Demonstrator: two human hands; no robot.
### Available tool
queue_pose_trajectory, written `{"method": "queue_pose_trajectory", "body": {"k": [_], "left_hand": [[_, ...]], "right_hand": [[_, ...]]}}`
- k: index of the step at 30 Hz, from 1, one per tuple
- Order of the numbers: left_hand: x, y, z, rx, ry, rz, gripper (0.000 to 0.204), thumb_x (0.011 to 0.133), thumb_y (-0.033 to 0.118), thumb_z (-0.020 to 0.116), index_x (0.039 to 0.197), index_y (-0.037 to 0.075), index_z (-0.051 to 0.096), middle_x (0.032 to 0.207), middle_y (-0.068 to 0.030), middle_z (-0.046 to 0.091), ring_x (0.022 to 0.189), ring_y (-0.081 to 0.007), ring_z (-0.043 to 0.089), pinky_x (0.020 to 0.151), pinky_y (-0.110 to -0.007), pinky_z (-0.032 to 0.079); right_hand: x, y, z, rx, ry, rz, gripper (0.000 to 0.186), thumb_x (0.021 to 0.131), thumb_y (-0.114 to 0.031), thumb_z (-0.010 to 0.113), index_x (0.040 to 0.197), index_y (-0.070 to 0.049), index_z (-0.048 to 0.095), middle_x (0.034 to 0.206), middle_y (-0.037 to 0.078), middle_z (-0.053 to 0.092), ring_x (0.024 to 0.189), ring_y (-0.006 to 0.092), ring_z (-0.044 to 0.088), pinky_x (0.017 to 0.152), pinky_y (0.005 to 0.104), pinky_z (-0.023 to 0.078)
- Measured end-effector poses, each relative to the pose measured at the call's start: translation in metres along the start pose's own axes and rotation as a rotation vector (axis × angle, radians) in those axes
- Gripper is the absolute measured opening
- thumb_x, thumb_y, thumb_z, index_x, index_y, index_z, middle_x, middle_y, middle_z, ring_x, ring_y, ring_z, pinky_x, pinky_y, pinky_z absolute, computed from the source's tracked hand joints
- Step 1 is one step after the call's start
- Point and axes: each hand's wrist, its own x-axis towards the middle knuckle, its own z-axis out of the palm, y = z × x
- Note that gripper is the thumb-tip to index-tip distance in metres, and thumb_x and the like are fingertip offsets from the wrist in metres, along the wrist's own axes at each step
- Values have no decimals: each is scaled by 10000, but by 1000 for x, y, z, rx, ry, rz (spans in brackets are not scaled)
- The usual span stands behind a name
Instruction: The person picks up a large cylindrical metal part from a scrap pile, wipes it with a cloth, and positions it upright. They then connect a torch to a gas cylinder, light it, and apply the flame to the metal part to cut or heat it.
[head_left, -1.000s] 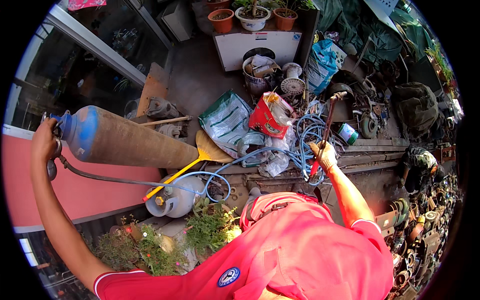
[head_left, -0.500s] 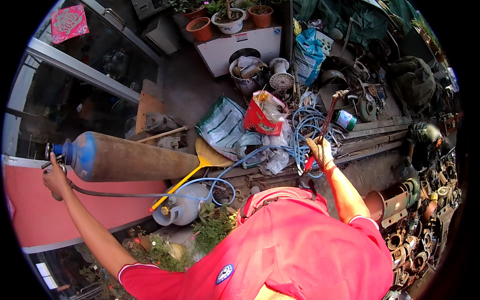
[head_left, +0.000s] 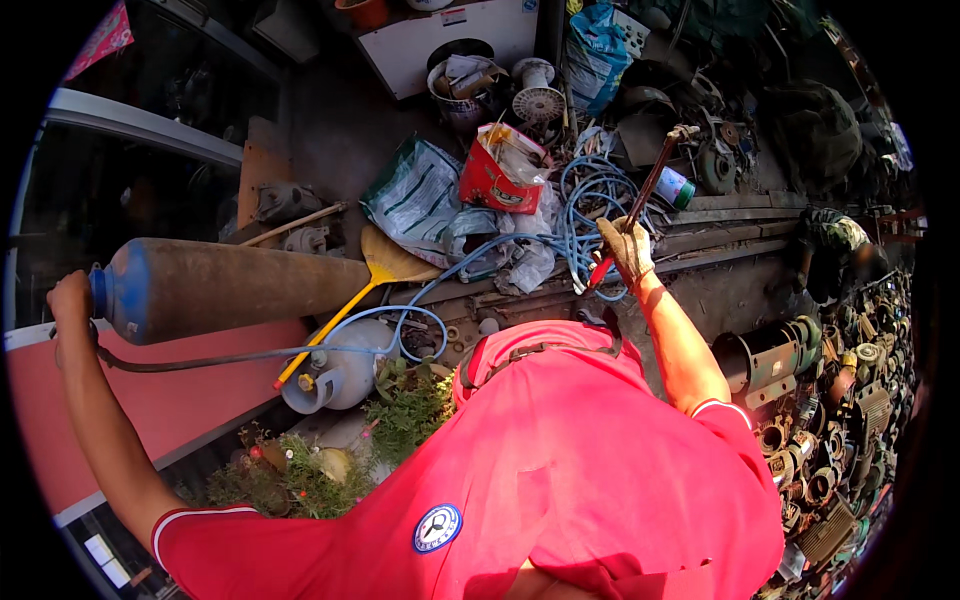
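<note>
My left hand (head_left: 70, 298) is curled at the valve end of a large rusty gas cylinder (head_left: 235, 292) with a blue shoulder; the valve is mostly hidden behind it. A dark hose runs from there toward coiled blue hose (head_left: 590, 200). My gloved right hand (head_left: 625, 250) grips a metal cutting torch (head_left: 655, 175) with a red handle, its head pointing up and away. A grey gas bottle (head_left: 340, 370) lies below the cylinder, with a yellow-handled broom (head_left: 325, 335) across it.
A red box (head_left: 500, 175), sacks (head_left: 415, 195), a bucket (head_left: 460, 85) and a white spool (head_left: 537, 95) clutter the ground. Glass doors stand left, potted plants (head_left: 300, 480) below. Metal parts (head_left: 840, 450) are piled right, where another person (head_left: 830, 240) bends down.
My left hand has dropped from the valve's top, then moved back up a little around it. The view has shifted, so the surroundings sit higher. My right hand still holds the torch.
</note>
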Motion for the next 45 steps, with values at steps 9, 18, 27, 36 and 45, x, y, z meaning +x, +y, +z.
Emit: {"method": "queue_pose_trajectory", "body": {"k": [9,18,27,36,45], "left_hand": [[-116,40,-8,-109,722,-316,506,937,418,629,1288,53,622,1396,-163,567,1340,-337,490,1095,-516,396],[-125,-30,-23,-523,478,-166,319,853,56,573,1154,69,681,1207,-131,649,1228,-327,558,1032,-496,433],[-126,41,-59,-323,554,-352,314,881,332,663,953,41,754,1033,-150,698,1153,-301,582,1165,-510,282],[-113,28,-36,-493,844,-258,411,821,136,681,1203,2,611,1376,-184,526,1357,-356,449,1163,-517,313],[-120,-45,41,-1381,423,-204,303,840,104,637,1125,25,703,1126,-188,686,1049,-389,638,901,-493,499]], "right_hand": [[-13,-3,-8,95,-1,66,354,891,-292,739,783,17,604,641,89,613,543,190,613,508,339,527],[10,-12,8,-35,-4,-55,314,891,-279,738,808,-9,602,651,77,620,534,174,602,517,314,515],[-19,-29,16,25,-49,-35,270,885,-237,734,815,-24,584,654,67,611,548,175,606,504,326,515],[-20,-17,3,238,-18,43,251,887,-184,726,871,-20,537,631,86,569,506,200,571,450,377,512],[-16,-35,10,262,-37,92,278,882,-211,745,864,-18,546,647,79,570,517,200,555,458,391,513]]}}
